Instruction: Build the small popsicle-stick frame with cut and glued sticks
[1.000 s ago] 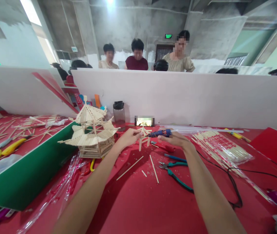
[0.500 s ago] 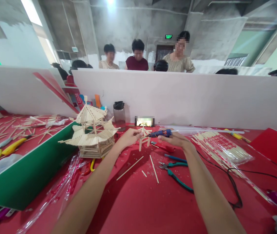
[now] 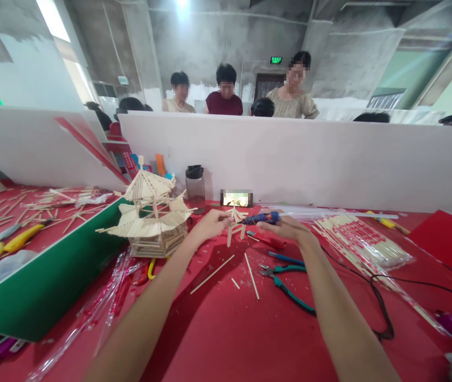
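My right hand [image 3: 283, 227] is closed around a blue hot glue gun [image 3: 261, 218], its nozzle pointing left at a small wooden stick frame [image 3: 230, 233]. That frame stands on short legs on the red table. My left hand [image 3: 214, 223] is at the frame's left side, fingers pinched on its upper part; the exact stick between them is hard to make out. Nearer to me lie loose sticks [image 3: 212, 275]. Green-handled cutting pliers [image 3: 289, 289] rest below my right hand, beside a blue pen-like rod [image 3: 286, 258]. Behind the frame a phone [image 3: 236, 199] leans upright.
A stick pagoda model [image 3: 156, 223] stands left, by a green board [image 3: 50, 276]. A bottle [image 3: 195, 184] is before the white partition [image 3: 309, 159]. Bagged sticks [image 3: 369, 241] and a black cable [image 3: 381, 297] lie right. Yellow-handled tools [image 3: 22, 239] lie far left. People are beyond the partition.
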Demonstrator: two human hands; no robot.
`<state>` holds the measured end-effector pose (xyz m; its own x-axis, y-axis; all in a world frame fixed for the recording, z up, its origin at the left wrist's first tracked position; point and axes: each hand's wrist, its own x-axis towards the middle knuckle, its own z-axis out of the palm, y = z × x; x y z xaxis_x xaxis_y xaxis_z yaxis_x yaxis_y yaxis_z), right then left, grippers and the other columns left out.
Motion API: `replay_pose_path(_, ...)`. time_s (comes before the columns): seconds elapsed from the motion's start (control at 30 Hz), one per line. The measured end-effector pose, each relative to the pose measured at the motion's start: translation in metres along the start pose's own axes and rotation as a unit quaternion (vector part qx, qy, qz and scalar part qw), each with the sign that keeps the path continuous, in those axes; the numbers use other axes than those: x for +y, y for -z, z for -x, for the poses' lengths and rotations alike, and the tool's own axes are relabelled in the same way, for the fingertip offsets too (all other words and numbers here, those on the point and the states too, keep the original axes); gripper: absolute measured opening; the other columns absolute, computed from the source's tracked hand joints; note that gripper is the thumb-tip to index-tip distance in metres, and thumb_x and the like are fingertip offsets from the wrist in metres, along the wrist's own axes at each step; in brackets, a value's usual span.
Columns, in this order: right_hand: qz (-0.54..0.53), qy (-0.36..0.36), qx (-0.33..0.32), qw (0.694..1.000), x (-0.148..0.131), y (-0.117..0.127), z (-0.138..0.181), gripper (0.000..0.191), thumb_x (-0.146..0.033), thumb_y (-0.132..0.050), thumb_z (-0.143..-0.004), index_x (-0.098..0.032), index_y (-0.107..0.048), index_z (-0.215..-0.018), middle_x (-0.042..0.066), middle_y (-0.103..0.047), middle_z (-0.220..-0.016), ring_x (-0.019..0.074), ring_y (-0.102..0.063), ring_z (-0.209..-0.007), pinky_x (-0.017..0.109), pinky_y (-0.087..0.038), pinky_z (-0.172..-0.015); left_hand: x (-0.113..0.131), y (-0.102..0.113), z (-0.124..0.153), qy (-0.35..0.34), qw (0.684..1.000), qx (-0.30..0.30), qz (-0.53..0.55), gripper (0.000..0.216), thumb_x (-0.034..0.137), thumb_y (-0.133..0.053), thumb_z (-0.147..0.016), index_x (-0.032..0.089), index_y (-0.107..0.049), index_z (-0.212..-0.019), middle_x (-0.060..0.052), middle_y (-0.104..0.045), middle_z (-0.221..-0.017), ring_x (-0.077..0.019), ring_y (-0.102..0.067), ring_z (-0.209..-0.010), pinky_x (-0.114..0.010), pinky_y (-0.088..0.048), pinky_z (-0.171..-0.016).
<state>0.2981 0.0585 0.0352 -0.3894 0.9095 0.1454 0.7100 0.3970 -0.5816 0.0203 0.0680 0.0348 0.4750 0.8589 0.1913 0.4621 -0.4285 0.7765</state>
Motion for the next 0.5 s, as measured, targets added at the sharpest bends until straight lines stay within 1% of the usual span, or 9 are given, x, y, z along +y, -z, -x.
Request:
replay_pose_path(0.13,0.001,0.006,0.004,1.0,-0.0024,0.0008,0.0002,0.037,-0.056,-0.06,-0.08,-0.02,-0.068,-0.088,0.002,-0.064,-0.072,0.0193,-0.055,-0.069,0.026,-0.041,-0.06,-0.0013,0.0008,0.0005,-0.001,1.0,0.004,-0.004,0.044,0.049,-0.051,-0.084,0.01,-0.069,-0.078,0.006,-0.037,-0.054,-0.0083,-0.029,-0.052,-0.022,-0.021,-0.051)
replay_pose_path(0.27,0.01,0.007,0.001,1.0,-0.0032,0.001,0.0001,0.039,-0.057,-0.057,-0.082,-0.02,-0.068,-0.088,0.002,-0.064,-0.074,0.0188,-0.055,-0.068,0.027,-0.04,-0.06,-0.0025,0.0005,0.0006,0.002,1.0,0.005,-0.003,0.043,0.049,-0.051,-0.084,0.01,-0.068,-0.076,0.006,-0.038,-0.053,-0.0084,-0.03,-0.052,-0.022,-0.022,-0.051)
replay_pose_path(0.5,-0.017,0.008,0.005,1.0,-0.0026,0.0044,0.0008,0.037,-0.054,-0.061,-0.079,-0.02,-0.068,-0.089,0.002,-0.064,-0.07,0.0206,-0.058,-0.072,0.026,-0.042,-0.062,-0.0007,0.0005,0.0008,0.007,1.0,-0.003,-0.004,0.041,0.046,-0.05,-0.085,0.01,-0.069,-0.079,0.004,-0.047,-0.053,-0.0089,-0.034,-0.051,-0.022,-0.024,-0.051)
